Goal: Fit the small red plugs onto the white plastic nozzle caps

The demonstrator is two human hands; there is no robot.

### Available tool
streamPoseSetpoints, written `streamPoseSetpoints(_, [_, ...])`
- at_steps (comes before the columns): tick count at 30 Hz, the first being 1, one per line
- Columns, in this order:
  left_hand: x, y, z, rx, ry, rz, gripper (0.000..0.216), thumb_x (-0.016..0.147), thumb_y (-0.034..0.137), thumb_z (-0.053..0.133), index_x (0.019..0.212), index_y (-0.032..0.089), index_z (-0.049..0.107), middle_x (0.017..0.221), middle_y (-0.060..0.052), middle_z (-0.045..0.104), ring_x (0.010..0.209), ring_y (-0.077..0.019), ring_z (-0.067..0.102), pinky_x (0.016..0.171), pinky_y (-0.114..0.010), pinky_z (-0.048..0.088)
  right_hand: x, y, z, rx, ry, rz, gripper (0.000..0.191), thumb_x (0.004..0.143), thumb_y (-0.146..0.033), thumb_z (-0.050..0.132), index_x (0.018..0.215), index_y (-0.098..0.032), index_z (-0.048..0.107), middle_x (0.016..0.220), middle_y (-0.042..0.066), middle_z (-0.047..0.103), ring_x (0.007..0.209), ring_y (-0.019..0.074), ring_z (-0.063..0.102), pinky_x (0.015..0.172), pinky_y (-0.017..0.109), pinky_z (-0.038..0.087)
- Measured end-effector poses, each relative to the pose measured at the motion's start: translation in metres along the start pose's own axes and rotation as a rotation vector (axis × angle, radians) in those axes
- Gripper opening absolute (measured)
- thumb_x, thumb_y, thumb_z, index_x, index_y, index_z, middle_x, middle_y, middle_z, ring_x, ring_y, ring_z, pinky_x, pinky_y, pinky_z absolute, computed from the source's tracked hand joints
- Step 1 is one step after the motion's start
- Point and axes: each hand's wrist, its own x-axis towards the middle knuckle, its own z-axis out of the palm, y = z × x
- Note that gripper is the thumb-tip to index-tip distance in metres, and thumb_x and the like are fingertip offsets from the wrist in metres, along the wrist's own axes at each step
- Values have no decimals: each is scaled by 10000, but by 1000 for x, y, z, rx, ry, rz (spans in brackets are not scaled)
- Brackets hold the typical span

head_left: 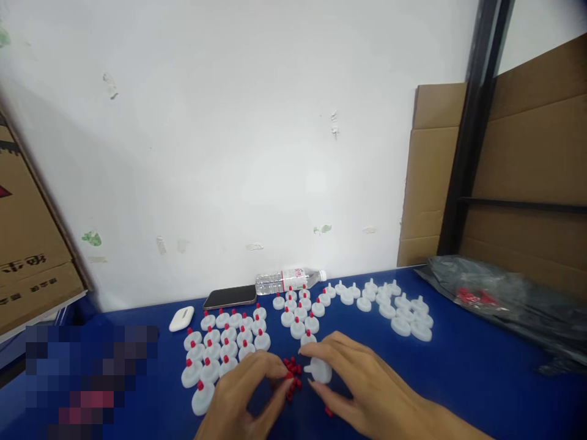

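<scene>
My right hand [367,385] grips a white plastic nozzle lid [322,370] between thumb and fingers, tilted so its bare spout points left. My left hand [250,391] is closed in a pinch on a small red cap [288,375], just left of that spout and apart from it. Beneath the left fingertips lies a loose pile of red caps [293,362]. Another red cap [329,412] lies below my right thumb. To the left stand rows of lids with red tips [211,350], and a second group [298,329] is farther back.
Several white lids with bare spouts [401,324] stand at the back right. A clear bottle [270,283] lies along the wall, beside a phone [230,297] and a white case [181,319]. A plastic bag [486,287] and cardboard [527,146] are at the right.
</scene>
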Motion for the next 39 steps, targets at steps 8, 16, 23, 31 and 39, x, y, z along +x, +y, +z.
streamPoseSetpoints(8, [-7, 2, 9, -19, -10, 54, 224, 925, 31, 635, 1035, 224, 605, 932, -13, 733, 824, -142, 716, 738, -209, 586, 2, -2, -2, -106, 11, -181, 369, 992, -146, 568, 1349, -205, 497, 1216, 51, 685, 1043, 184, 623, 920, 300, 546])
streamPoseSetpoints(16, [-4, 6, 10, 22, -19, 111, 151, 953, 67, 601, 992, 213, 597, 906, -13, 744, 758, -138, 715, 685, -217, 592, -1, -2, 3, -243, 69, -261, 313, 996, -164, 563, 1309, -183, 572, 1208, 65, 705, 1044, 183, 650, 921, 310, 560])
streamPoseSetpoints(23, [-6, 8, 11, 84, -10, 126, 115, 956, 98, 633, 968, 207, 597, 883, -28, 743, 742, -155, 719, 660, -240, 587, 0, -4, 5, -351, 162, -322, 314, 1007, -161, 550, 1315, -181, 606, 1180, 64, 728, 997, 187, 668, 871, 297, 580])
streamPoseSetpoints(31, [0, 8, 3, 83, 30, 139, 49, 1009, 163, 595, 982, 203, 608, 863, -25, 737, 752, -142, 711, 690, -220, 584, 4, -18, -4, -399, 396, -436, 172, 978, -185, 625, 1124, -228, 705, 997, 33, 776, 913, 153, 714, 860, 279, 573])
streamPoseSetpoints(39, [0, 5, 7, 163, -22, 161, 129, 1053, 239, 515, 1082, 197, 634, 893, -48, 715, 780, -169, 669, 675, -250, 573, 2, -24, -4, -511, 395, -477, 324, 965, -80, 563, 1154, -294, 716, 1002, 38, 788, 932, 118, 741, 902, 230, 567])
